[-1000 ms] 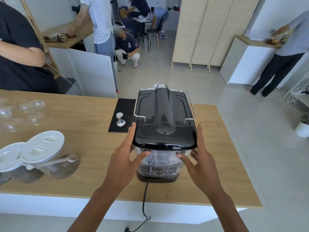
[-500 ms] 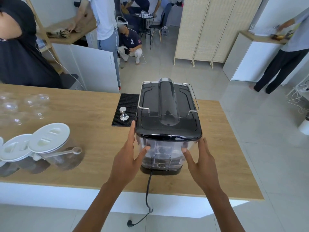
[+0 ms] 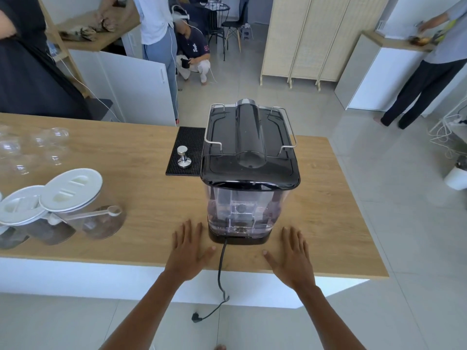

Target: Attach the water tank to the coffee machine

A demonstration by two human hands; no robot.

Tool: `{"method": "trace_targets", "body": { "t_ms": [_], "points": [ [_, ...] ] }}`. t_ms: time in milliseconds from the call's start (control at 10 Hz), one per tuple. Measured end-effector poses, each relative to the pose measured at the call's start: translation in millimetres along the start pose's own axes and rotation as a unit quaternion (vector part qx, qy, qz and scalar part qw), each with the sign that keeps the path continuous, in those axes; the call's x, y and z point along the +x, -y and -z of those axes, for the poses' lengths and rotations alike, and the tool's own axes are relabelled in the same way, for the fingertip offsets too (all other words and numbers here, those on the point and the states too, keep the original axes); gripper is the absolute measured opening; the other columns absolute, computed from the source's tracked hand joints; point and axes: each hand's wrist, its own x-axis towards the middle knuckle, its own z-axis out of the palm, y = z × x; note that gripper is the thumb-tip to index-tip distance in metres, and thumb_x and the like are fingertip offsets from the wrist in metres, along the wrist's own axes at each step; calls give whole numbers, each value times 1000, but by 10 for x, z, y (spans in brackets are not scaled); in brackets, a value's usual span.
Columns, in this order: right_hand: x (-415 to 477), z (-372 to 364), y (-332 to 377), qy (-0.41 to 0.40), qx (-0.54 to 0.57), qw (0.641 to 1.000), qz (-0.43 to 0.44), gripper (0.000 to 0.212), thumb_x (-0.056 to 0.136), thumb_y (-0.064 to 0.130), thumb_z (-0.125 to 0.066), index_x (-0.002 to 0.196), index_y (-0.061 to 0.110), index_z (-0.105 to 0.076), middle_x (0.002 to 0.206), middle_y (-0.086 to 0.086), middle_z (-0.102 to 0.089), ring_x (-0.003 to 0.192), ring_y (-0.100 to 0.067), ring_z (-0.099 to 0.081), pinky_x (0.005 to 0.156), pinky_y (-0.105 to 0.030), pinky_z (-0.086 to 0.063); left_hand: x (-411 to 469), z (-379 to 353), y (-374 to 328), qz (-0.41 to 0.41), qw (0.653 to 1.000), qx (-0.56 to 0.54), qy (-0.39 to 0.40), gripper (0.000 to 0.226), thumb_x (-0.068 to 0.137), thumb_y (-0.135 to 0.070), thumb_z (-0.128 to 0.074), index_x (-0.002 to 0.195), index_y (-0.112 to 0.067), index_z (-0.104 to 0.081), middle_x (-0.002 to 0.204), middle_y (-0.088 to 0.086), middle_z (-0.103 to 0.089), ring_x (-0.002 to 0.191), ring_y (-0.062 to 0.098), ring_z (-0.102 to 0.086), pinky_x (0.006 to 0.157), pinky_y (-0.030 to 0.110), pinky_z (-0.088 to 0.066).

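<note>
Nearest, hands: two bare hands, left hand (image 3: 188,251) and right hand (image 3: 293,253), lie palm-down with fingers spread on the counter (image 3: 141,198), holding nothing; a second ago both were raised and pressed against the tank's sides.
Cord: one black rubbery cord (image 3: 222,269) runs from the machine's base over the near edge, between the two hands; its plug (image 3: 196,317) hangs above the floor.
Water tank: one clear plastic tank (image 3: 243,210), boxy with rounded corners, sits seated in the near face of the coffee machine (image 3: 250,145), under the black top.
Coffee machine: glossy black top, a rounded hump down the middle, two wire rails at the sides.
Counter: pale wood grain, white base.
Jars: at least two clear jars (image 3: 75,205) with white round lids at the left; one carries a clear scoop.
Mat: one black ribbed rubber mat (image 3: 187,150) left of the machine, with one steel tamper (image 3: 183,157) on it.
Glasses: several clear glasses (image 3: 32,147), blurred, count unclear.
Beyond: tiled floor, people standing and crouching.
</note>
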Motion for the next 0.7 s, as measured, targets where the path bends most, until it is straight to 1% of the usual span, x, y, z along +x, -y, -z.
{"method": "trace_targets", "body": {
  "t_ms": [100,200,400,500,600,700],
  "points": [
    [16,-46,-20,-3,-29,1000,5,108,85,84,-15,164,12,-1,171,-14,9,157,-33,7,126,-47,0,64,-46,7,-2,1000,30,0,107,75,-85,-1,158,-18,10,164,20,18,152,39,14,124,52,3],
    [-1,-48,-15,-4,-36,999,0,107,85,84,-11,164,13,0,171,-14,10,157,-33,6,126,-47,0,46,-111,57,-6,999,47,-15,105,75,-84,2,157,-19,11,164,18,19,153,37,14,124,50,4],
    [-5,-76,-11,-3,-40,999,3,106,86,83,-12,164,12,-1,171,-15,9,157,-33,5,126,-47,1,38,-110,119,-19,998,52,-17,100,80,-82,-9,158,-22,10,165,15,18,153,34,14,124,50,3],
    [22,-83,-36,4,-35,999,-8,107,85,83,-11,164,12,-2,171,-16,9,157,-34,5,127,-48,1,34,-105,102,-21,998,59,-20,101,79,-82,-7,158,-21,9,165,15,18,153,34,14,124,49,4],
    [-33,-51,14,5,-8,1000,-6,105,88,82,-19,164,12,0,171,-15,8,157,-33,5,126,-48,0,13,-77,94,-21,998,57,-16,102,78,-83,-3,157,-20,10,165,15,18,153,34,14,124,49,4],
    [-3,186,103,-57,142,988,-35,102,93,68,-45,164,11,1,172,-12,-1,157,-33,0,126,-50,-6,22,-133,100,-24,998,53,-22,99,81,-82,-7,157,-21,11,165,14,18,153,33,14,124,49,4]
  ]
}}
